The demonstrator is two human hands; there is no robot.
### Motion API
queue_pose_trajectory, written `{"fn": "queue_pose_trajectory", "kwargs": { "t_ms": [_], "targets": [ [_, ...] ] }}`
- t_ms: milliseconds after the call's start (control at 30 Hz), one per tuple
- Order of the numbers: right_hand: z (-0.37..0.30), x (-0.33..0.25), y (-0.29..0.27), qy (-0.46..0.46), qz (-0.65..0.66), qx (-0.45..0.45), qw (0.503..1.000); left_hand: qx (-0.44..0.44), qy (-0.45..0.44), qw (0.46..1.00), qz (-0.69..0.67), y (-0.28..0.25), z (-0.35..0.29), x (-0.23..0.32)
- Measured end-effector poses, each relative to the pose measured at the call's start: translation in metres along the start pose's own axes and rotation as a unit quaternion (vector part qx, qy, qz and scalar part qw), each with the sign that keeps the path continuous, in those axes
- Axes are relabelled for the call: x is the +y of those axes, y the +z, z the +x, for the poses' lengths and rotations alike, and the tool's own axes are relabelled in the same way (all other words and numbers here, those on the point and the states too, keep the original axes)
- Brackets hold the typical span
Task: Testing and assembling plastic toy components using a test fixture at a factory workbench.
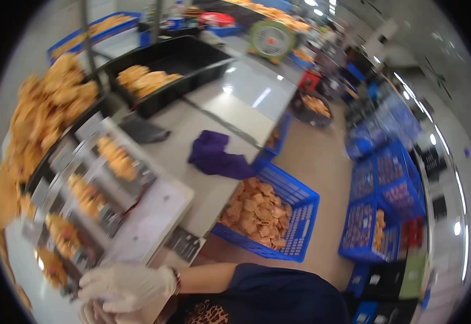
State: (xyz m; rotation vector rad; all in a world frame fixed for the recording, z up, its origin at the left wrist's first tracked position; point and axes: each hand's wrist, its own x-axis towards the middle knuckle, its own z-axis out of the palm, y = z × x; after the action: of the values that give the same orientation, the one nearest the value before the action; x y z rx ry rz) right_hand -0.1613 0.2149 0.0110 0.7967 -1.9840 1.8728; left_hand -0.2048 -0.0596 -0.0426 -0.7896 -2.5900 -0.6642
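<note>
My right hand (130,285), in a whitish glove with a bracelet at the wrist, lies at the lower left with its fingers curled. Just under it, cut off by the lower edge, is my left hand (88,313), also gloved, its visible fingers bent. The two hands touch; whatever is between them is hidden. Next to them is a bench device with a white base (149,218) and a row of metal holders. Each holder carries an orange-tan, lumpy piece, such as the nearest piece (51,268) just beyond my fingers.
A heap of flat tan pieces (57,102) rises behind the device. A black tray (203,56) holds more. A purple cloth (219,155) and a dark grey cloth (143,128) lie on the table. Blue baskets (305,216) stand on the floor; a green fan (272,40) is farther back.
</note>
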Motion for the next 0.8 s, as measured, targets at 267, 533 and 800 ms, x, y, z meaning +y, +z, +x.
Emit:
{"fn": "queue_pose_trajectory", "kwargs": {
  "t_ms": [267, 533, 800],
  "targets": [
    [-0.003, 0.007, 0.000, 0.066, -0.046, 0.114, 0.990, -0.015, -0.050, 0.997, 0.059, -0.003, 0.056, 0.060],
    [0.005, 0.008, 0.008, -0.014, -0.030, 0.135, 0.990, 0.020, -0.115, 0.993, 0.018, -0.012, 0.054, 0.095],
    [-0.003, 0.012, 0.002, 0.051, 0.044, 0.116, 0.991, 0.046, 0.165, 0.970, 0.172, 0.011, 0.058, 0.033]
  ]
}}
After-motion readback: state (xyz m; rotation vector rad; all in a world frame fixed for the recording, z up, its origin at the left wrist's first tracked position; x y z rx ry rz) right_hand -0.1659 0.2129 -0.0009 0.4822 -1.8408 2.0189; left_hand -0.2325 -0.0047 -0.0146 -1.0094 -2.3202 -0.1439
